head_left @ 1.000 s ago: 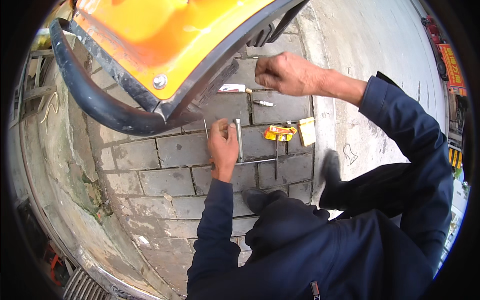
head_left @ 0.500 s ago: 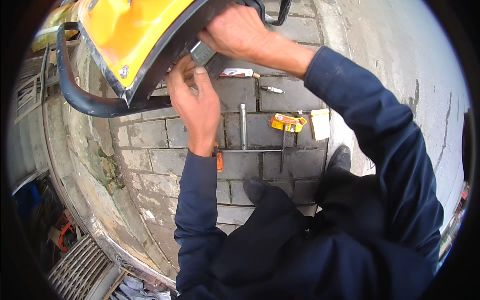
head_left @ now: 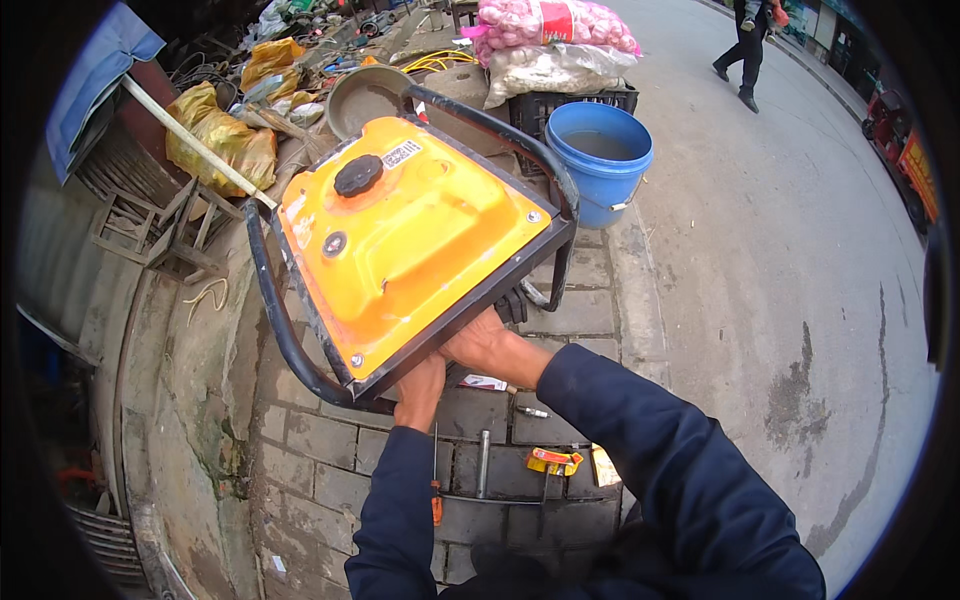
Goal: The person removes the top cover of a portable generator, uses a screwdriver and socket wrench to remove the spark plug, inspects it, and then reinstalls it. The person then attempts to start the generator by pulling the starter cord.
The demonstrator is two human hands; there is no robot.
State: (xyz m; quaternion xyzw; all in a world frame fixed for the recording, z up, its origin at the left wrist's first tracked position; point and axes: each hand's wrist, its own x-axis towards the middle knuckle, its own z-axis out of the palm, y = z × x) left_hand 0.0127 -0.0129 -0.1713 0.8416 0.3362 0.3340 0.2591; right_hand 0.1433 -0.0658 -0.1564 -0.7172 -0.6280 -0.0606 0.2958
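Note:
A portable generator with a yellow fuel tank (head_left: 430, 225) and a black tube frame (head_left: 283, 325) stands in front of me. Both hands reach beneath the tank's near edge. My left hand (head_left: 418, 392) is under its near corner and my right hand (head_left: 492, 350) just to the right; the tank hides the fingers of both, and whatever they touch. On the paving below lie a spark plug (head_left: 533, 411), a metal tube (head_left: 484, 465), an orange-handled screwdriver (head_left: 436, 503) and a long thin metal rod (head_left: 490, 499).
Small packages lie nearby: a yellow-red one (head_left: 553, 461), a cream one (head_left: 604, 467) and a white-red one (head_left: 486, 383). Beyond the generator stand a blue bucket (head_left: 600, 185), a basin (head_left: 365, 100) and filled sacks (head_left: 555, 35) on a black crate. A person (head_left: 745, 50) walks on the road.
My view has tilted up, bringing the tank's top, the bucket and the road into sight. Both hands are now further under the tank; the grey metal part between them has gone out of sight.

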